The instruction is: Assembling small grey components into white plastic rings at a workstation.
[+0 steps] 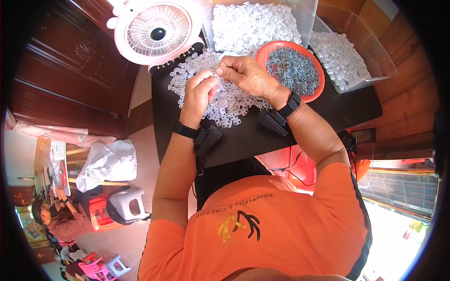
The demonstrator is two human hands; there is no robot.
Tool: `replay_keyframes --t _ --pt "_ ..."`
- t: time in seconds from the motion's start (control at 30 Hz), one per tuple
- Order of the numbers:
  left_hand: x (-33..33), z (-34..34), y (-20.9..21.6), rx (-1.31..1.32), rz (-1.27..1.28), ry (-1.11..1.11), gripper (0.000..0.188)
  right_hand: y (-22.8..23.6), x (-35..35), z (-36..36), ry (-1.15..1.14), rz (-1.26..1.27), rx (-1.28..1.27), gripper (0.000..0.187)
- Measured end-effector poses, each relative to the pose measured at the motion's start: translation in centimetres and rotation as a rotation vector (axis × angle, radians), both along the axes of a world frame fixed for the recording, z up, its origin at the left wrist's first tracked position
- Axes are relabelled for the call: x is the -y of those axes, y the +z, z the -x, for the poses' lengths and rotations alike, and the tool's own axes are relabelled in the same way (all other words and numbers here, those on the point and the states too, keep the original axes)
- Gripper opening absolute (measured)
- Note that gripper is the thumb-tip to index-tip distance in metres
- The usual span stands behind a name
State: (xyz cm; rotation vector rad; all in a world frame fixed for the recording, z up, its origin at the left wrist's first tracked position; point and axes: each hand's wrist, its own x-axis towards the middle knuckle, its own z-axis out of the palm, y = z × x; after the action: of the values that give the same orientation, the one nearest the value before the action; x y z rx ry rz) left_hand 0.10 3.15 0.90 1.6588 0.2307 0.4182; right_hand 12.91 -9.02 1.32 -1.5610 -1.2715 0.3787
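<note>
Over a heap of small white plastic pieces with holes (225, 111), my two hands meet with their fingertips together. My left hand (199, 96) is closed, pinching a small white plastic piece (215, 75) between thumb and fingers. At the same piece, the thumb and forefinger of my right hand (246, 76) are pressed together; whether they hold a screw is too small to make out. Just right of my right hand, a round orange-red plate (320, 89) holds a pile of grey-blue screws (293, 70). Black bands with small devices sit on both wrists.
A clear bin of white pieces (255, 28) stands at the back, another clear bin (382, 75) at the right. A pink-and-white fan (158, 33) occupies the table's (180, 143) far left. Leftward are a white bag (110, 161), a grey stool (133, 206) and another person (70, 227).
</note>
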Motion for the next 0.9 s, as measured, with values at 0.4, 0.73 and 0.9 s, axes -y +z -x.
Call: replay_keyframes --t 0.4,0.73,0.9 --pt "-0.28 -0.06 0.1 0.009 -0.004 -0.009 0.023 0.1 0.11 -0.04 0.015 -0.009 -0.031 0.014" --pt "-0.08 0.1 0.57 -0.007 -0.004 -0.008 0.023 0.11 0.01 0.05 0.051 -0.106 -0.153 0.011" --pt "-0.08 0.12 0.66 -0.01 -0.007 -0.038 0.024 0.58 0.31 -0.14 0.134 -0.059 -0.236 0.013"
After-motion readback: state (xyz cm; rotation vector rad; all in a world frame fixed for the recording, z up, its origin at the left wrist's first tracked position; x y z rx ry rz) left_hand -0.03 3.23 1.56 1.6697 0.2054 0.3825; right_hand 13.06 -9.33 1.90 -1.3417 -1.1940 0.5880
